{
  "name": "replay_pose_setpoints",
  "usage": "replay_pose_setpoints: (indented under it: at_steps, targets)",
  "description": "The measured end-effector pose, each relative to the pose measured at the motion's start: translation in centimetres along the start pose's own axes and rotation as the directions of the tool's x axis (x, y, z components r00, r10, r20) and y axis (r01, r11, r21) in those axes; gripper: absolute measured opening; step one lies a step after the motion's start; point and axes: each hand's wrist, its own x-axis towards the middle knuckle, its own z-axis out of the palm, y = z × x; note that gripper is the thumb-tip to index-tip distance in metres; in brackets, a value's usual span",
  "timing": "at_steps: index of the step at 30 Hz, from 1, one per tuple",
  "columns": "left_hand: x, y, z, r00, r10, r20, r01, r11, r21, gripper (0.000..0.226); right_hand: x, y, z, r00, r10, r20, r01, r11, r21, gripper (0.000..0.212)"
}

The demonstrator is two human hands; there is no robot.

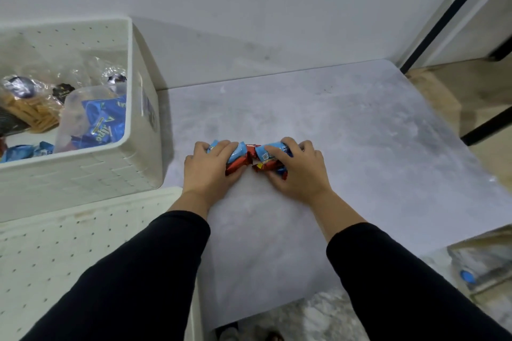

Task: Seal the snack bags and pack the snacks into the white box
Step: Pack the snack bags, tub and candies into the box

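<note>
Several small blue and red snack packets (249, 156) lie bunched together on the grey table (360, 124). My left hand (206, 171) covers the left side of the bunch, fingers curled over the packets. My right hand (297, 169) grips the right side the same way. The white box (130, 130) stands open at the left of the table. Inside it lie blue snack bags (104, 119), a clear bag of yellow sticks (30, 110) and other clear bags.
A white perforated lid (69, 252) lies flat in front of the box, under my left sleeve. The wall runs behind the table. Black metal frame legs (454, 8) stand at the right. Floor shows past the table's right and front edges.
</note>
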Motion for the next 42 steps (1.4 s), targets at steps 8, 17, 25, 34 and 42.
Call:
replay_pose_setpoints:
  at_steps: [8,17,25,34,42]
  targets:
    - [-2.7,1.4,1.1,0.997,-0.07,-0.011,0.07,0.997,0.02,0.048,-2.5,0.0,-0.6,0.999,0.029,-0.034,-0.033,0.994,-0.107,0.028]
    - [-6.3,3.0,0.7,0.994,-0.105,0.005,0.105,0.994,0.035,0.053,-4.9,-0.1,-2.2,0.991,0.126,0.041,-0.123,0.991,-0.059,0.024]
    - [-7.7,4.5,-3.4,0.987,-0.12,-0.11,0.12,0.993,-0.007,0.055,-4.5,-1.6,-7.7,0.979,0.192,0.071,-0.199,0.974,0.11,0.03]
    - [-8.7,3.7,-13.9,0.873,-0.002,-0.488,-0.001,1.0,-0.006,0.057,0.5,-8.1,-17.0,0.985,0.088,-0.147,-0.028,0.927,0.373,0.031]
    - [-10.3,-4.2,-23.6,0.779,-0.021,-0.627,0.092,0.992,0.081,0.058,5.9,-18.9,-21.8,0.959,-0.062,-0.276,0.181,0.883,0.432,0.033]
